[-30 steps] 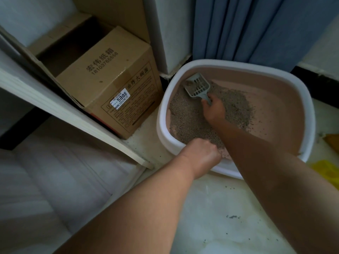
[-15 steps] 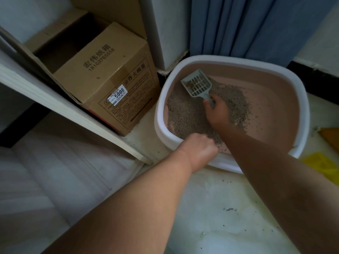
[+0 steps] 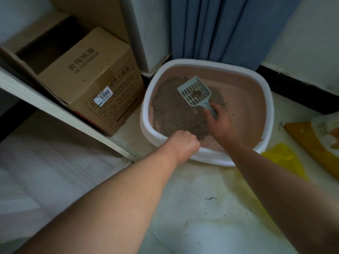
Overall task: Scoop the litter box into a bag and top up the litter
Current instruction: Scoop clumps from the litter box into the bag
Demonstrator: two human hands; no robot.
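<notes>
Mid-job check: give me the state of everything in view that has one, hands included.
Scoop: held over the litter, small clump inside.
Right hand: grips the scoop's handle.
Left hand: curled over the near rim of the litter box.
Litter: heaped to the left, pink bottom bare on the right.
Yellow bag: crumpled on the floor beside the box.
Litter sack: lying flat on the floor.
Floor: stray grains scattered.
</notes>
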